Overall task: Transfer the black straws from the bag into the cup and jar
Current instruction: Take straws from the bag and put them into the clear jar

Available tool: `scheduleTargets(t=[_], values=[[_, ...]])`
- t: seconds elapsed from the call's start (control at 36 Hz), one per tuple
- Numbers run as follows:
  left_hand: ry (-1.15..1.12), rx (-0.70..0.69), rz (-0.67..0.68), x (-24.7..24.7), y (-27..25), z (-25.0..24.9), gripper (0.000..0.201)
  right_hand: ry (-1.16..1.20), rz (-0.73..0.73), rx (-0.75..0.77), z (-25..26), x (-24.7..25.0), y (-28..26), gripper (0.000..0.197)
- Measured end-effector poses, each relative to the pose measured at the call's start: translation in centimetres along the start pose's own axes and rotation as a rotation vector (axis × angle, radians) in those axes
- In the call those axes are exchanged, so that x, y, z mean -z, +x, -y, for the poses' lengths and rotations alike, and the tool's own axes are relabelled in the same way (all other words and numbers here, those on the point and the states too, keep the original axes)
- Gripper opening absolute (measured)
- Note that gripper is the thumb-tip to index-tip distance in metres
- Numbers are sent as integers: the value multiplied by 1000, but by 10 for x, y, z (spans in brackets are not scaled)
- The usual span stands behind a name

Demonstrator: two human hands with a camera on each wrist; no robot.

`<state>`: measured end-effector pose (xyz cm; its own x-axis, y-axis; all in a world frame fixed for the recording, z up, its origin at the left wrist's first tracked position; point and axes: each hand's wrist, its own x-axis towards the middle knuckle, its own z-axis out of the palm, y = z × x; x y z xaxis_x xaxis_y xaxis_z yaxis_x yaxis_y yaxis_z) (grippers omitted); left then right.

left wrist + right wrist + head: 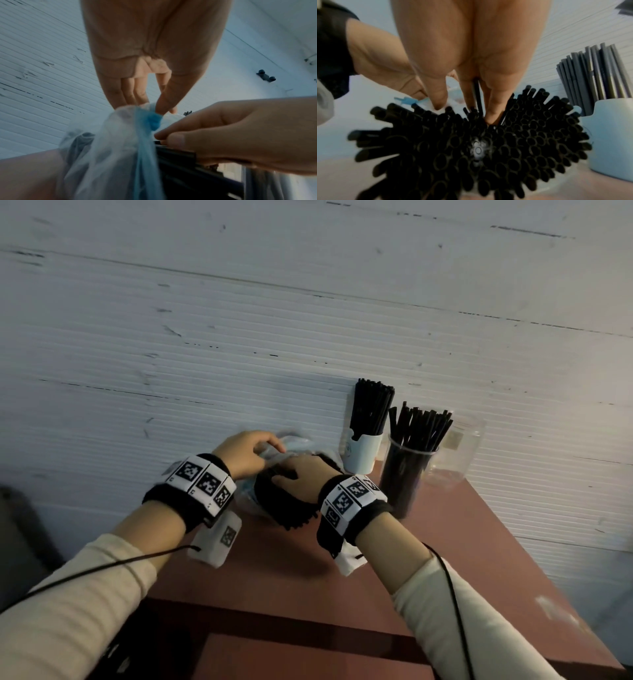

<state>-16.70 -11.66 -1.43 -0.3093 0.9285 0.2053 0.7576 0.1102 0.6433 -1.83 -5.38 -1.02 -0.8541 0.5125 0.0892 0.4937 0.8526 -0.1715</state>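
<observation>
A thin clear plastic bag [291,446] [106,142] with blue trim lies on the reddish table [445,559], a thick bundle of black straws [287,501] [471,142] sticking out of its mouth towards me. My left hand [250,453] [157,105] pinches the bag's far end. My right hand [301,477] [467,105] reaches into the bundle, fingers curled round a few straws; one straw runs up between the fingers. A white paper cup [361,451] [611,138] and a clear jar [407,477] stand to the right, both holding straws.
A second clear glass jar [455,453] stands behind the straw jar by the white ribbed wall [239,337]. The table's front edge is near my forearms, and its right edge runs diagonally at the right.
</observation>
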Motion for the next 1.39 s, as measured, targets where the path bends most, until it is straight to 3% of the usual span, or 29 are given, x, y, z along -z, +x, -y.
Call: scheduleTargets(t=[0.25, 0.39, 0.58, 0.83, 1.0, 1.08, 1.25, 1.39], values=[[-81, 13, -157, 2, 4, 1, 38, -114, 28, -47, 13, -7, 14, 43], [-84, -9, -141, 3, 4, 4, 40, -26, 67, -61, 11, -10, 15, 44], [-90, 6, -136, 4, 6, 6, 50, -168, 28, -54, 13, 1, 17, 40], [-125, -30, -105, 5, 7, 10, 57, 6, -5, -73, 0, 9, 6, 36], [-104, -59, -83, 1, 5, 9, 42, 159, -61, -80, -16, 12, -5, 32], [-44, -67, -55, 0, 0, 7, 48, 210, -50, -57, -24, 18, -16, 32], [100, -258, -142, -9, -12, -14, 66, 300, -72, -18, -44, 32, -46, 24], [200, -451, 67, -26, -16, -43, 72, 324, -48, -29, -52, 45, -71, 19]])
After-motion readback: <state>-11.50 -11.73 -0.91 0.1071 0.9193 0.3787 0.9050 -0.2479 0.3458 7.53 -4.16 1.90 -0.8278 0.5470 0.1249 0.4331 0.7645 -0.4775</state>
